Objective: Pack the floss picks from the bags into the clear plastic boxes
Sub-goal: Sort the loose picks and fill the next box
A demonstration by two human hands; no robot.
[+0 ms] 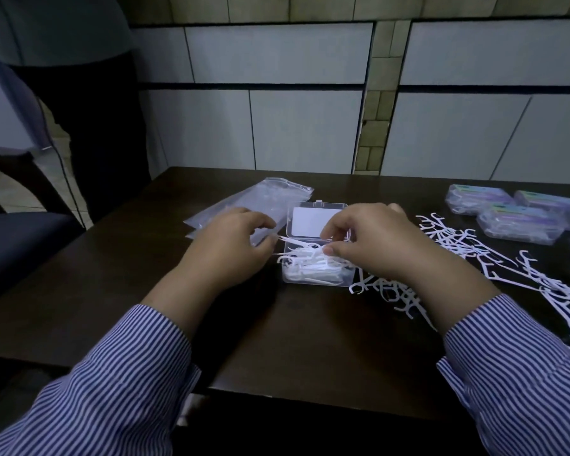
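Note:
An open clear plastic box (pixel 316 279) stands mid-table, its lid (pixel 313 220) tipped back, with white floss picks (pixel 305 264) piled inside. My right hand (pixel 372 245) hovers over the box's right side, thumb and fingers pinching picks at the top of the pile. My left hand (pixel 234 248) rests at the box's left edge, fingertips touching a pick that juts out over the rim. Loose floss picks (pixel 468 248) lie scattered on the table to the right. Flat clear bags (pixel 244 202) lie behind my left hand.
Several closed, filled boxes (pixel 520 222) with coloured labels sit at the back right. The dark wooden table (pixel 277 340) ends close to me. A dark chair (pixel 17 238) stands at the left, and a person (pixel 79 93) stands behind it. A tiled wall runs behind the table.

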